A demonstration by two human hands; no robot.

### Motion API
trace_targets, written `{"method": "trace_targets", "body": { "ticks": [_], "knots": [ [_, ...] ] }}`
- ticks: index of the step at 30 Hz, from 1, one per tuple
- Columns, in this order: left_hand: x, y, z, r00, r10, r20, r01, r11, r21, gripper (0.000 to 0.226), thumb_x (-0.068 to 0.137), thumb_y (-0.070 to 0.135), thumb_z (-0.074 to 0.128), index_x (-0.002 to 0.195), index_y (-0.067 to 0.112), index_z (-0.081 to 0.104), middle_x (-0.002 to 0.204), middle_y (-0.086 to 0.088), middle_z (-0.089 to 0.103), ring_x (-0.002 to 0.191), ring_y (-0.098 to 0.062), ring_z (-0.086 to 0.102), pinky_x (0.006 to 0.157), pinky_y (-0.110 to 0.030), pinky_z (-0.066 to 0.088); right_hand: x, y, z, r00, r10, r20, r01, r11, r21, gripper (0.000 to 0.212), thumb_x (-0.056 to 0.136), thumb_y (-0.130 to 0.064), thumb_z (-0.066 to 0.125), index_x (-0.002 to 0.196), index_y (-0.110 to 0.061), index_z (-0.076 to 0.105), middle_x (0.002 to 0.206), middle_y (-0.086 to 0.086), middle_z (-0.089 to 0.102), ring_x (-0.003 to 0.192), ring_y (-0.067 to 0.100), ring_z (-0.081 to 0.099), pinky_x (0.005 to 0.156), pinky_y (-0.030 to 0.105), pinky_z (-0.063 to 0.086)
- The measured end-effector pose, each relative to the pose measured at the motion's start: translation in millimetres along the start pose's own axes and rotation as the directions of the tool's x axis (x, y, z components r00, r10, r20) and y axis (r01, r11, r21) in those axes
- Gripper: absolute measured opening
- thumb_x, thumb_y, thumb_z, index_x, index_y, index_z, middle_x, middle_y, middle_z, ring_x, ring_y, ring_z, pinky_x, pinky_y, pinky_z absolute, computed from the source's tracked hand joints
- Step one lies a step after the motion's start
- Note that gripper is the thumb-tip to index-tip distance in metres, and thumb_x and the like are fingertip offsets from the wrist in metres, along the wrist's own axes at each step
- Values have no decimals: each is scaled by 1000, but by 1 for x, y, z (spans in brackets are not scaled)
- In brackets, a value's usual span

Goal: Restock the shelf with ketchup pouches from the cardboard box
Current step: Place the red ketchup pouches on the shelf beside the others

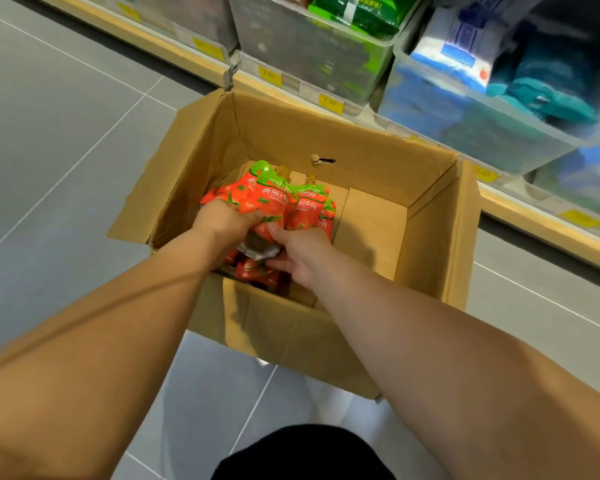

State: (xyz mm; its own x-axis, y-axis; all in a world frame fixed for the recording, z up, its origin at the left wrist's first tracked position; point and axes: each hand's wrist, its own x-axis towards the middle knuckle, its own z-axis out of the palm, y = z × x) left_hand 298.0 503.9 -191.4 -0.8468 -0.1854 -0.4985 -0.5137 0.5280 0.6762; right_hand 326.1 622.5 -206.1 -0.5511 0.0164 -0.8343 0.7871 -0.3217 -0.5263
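An open cardboard box (pixel 430 244) stands on the grey floor in front of the shelf (pixel 534 233). Inside it, both my hands reach down to a bunch of red and green ketchup pouches (pixel 274 199). My left hand (pixel 222 223) is closed around the left side of the bunch. My right hand (pixel 298 251) grips the pouches from the right and below. More pouches (pixel 257 271) lie loose under my hands at the near left of the box. The box's right half shows bare cardboard.
Clear plastic bins sit on the shelf: one with green packets (pixel 326 46), one with blue and white packs (pixel 482 98). Yellow price tags (pixel 330 103) line the wooden shelf edge. Grey tiled floor (pixel 66 133) spreads to the left. Dark clothing (pixel 305 455) shows at the bottom.
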Motion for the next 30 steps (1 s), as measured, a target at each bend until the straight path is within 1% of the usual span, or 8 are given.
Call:
{"method": "trace_targets", "body": {
  "ticks": [2,6,9,13,16,21,25,30],
  "knots": [
    [-15,11,-2,998,8,60,-1,994,-112,34,80,23,71,109,7,65,104,-10,67,94,-24,65,85,-35,52,-15,-10,-9,1000,8,13,-7,1000,-25,46,82,-13,70,122,-7,48,118,10,62,87,23,66,54,30,54],
    [-49,37,-2,983,58,173,-21,977,-210,25,82,13,69,99,-4,62,98,-20,65,86,-29,63,83,-43,52,-53,-32,-32,1000,-13,-3,13,997,-80,40,80,-4,69,117,-2,53,97,10,66,83,27,65,84,48,52],
    [-78,68,5,965,130,227,-71,965,-253,16,81,8,70,86,9,55,90,-18,60,72,-24,59,73,-40,51,-89,-55,-58,987,-125,-98,109,983,-150,27,73,6,71,97,0,58,96,13,66,76,23,63,67,38,54],
    [-111,116,22,953,223,205,-178,961,-213,28,71,9,78,83,19,55,79,-3,66,66,-14,63,65,-31,55,-133,-87,-101,944,-277,-178,218,931,-294,23,69,5,75,70,-9,57,88,12,65,82,23,62,78,39,53],
    [-130,152,40,917,337,212,-295,933,-204,32,67,7,79,75,24,53,78,-4,64,72,-17,58,72,-36,54,-163,-106,-135,892,-402,-208,333,893,-302,31,65,8,73,64,-16,53,78,9,63,72,21,63,68,33,54],
    [-168,218,78,805,554,213,-537,833,-137,31,67,15,79,79,24,52,72,6,58,66,-13,51,67,-31,45,-211,-131,-193,725,-559,-403,457,828,-326,47,59,11,72,74,-24,44,85,5,63,91,27,63,81,44,54],
    [-205,271,114,697,684,217,-676,727,-120,34,70,18,78,91,22,52,79,9,56,76,-14,53,73,-30,45,-248,-152,-247,589,-645,-487,529,763,-371,47,63,10,74,76,-24,44,78,-3,59,82,18,60,67,29,51],
    [-244,325,164,613,768,184,-759,638,-132,31,72,19,76,93,21,53,84,7,58,77,-13,54,70,-27,42,-279,-171,-310,450,-725,-521,586,680,-440,52,69,7,70,114,-14,56,92,-1,64,88,17,63,79,35,53]
  ]
}}
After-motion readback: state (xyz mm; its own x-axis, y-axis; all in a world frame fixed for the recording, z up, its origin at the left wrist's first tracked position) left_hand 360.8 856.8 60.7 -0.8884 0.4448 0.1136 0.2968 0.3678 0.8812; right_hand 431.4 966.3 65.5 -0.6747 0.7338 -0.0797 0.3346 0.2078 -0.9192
